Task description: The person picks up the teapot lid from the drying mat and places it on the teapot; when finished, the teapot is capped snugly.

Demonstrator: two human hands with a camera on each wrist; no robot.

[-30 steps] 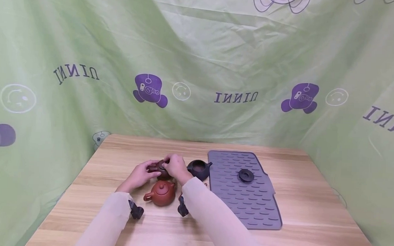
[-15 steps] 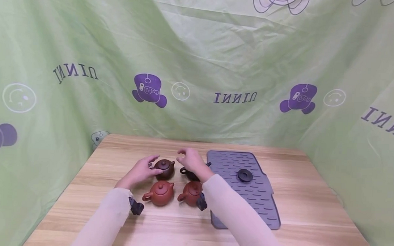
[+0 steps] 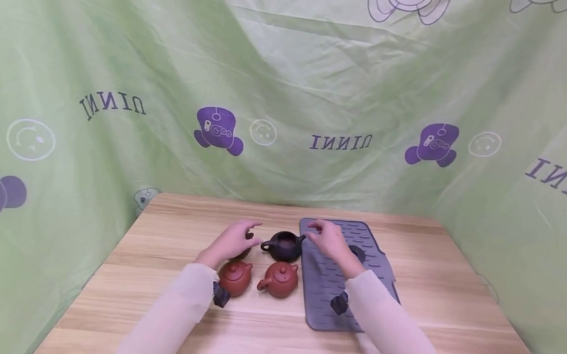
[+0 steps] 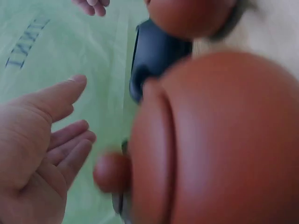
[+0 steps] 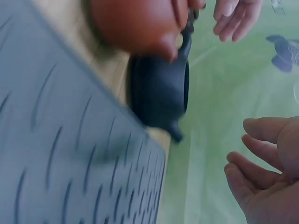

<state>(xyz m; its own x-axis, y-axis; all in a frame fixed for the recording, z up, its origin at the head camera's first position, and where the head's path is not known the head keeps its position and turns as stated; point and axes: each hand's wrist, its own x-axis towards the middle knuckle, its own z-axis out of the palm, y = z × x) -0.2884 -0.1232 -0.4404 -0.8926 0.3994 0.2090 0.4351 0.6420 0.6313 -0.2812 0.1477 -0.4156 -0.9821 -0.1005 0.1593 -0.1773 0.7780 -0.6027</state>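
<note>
My left hand hovers with spread fingers over the dark brown teapot, hiding most of it, its fingertips near the handle of the black teapot. That black teapot has no lid on, and its opening faces up. My right hand is held above the grey mat, past the black teapot's spout, fingers loosely bent and nothing between them. The black lid lies on the mat, partly hidden behind the right hand. Nearer to me stand two lidded reddish teapots, the left one beneath my left wrist and the right one.
The grey ridged mat lies on the wooden table, right of the teapots. A green printed curtain hangs behind the table and along both sides. Each wrist carries a small black camera.
My right hand leaves the brown teapot's lid and moves right, over the black teapot to the mat. My left hand lets go of the brown teapot and shifts right toward the black one.
</note>
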